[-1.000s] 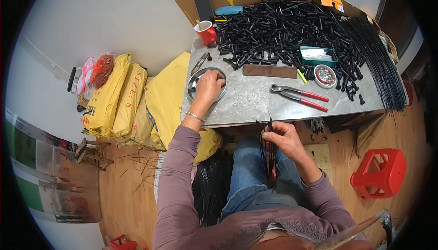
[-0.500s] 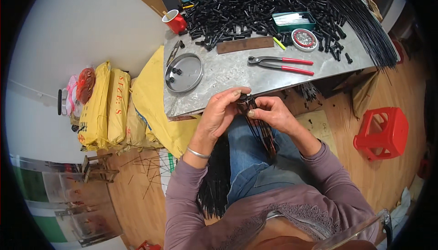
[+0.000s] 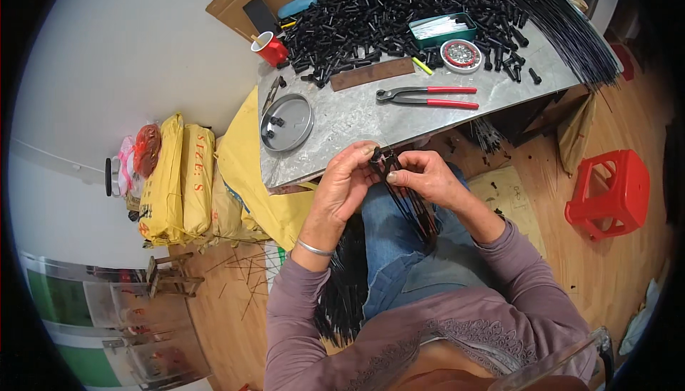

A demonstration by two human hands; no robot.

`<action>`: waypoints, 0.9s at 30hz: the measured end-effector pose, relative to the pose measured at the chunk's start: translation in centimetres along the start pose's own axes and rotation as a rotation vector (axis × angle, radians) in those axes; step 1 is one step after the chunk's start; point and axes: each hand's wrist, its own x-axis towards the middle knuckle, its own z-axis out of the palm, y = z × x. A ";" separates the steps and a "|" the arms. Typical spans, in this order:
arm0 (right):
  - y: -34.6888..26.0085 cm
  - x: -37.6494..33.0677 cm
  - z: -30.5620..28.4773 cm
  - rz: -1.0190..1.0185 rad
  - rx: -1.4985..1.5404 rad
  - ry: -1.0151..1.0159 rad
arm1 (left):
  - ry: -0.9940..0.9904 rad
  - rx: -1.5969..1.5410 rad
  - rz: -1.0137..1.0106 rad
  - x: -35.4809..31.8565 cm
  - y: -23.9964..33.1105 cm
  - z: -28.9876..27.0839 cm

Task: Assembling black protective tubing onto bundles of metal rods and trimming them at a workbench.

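Note:
Above my lap, both hands meet at a bundle of thin black rods (image 3: 408, 212) joined at a dark hub, much like a small umbrella frame. My left hand (image 3: 341, 185) is closed on the hub end, thumb and fingertips at its top. Closed too, my right hand (image 3: 434, 178) pinches the rods just below, thumb across them. The free rod ends slant down over my jeans. Fingers partly hide the hub. Beyond the hands is the grey table (image 3: 349, 123), with red-handled pincers (image 3: 446, 104) lying on it.
A heap of black plastic parts (image 3: 371, 13) covers the table's back. Near it are a green box (image 3: 467, 34), round container (image 3: 462, 54), brown bar (image 3: 371, 74), red cup (image 3: 272, 50) and grey dish (image 3: 296, 125). Yellow sacks (image 3: 198, 191) stand left; a red stool (image 3: 621, 184) right.
The whole view has shifted slightly, with the table tilting a little. Both hands stay on the rod bundle, whose top looks slightly more spread between my fingers.

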 end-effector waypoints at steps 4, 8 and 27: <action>0.0 -0.2 -0.2 -0.010 0.004 0.022 | 0.037 0.006 0.002 -0.1 0.0 1.1; 0.1 -0.3 -0.4 -0.013 0.013 0.034 | 0.021 0.028 -0.001 0.2 -0.1 1.0; -0.3 -0.7 -1.2 -0.002 -0.002 0.060 | 0.106 0.028 -0.004 0.9 -0.5 2.7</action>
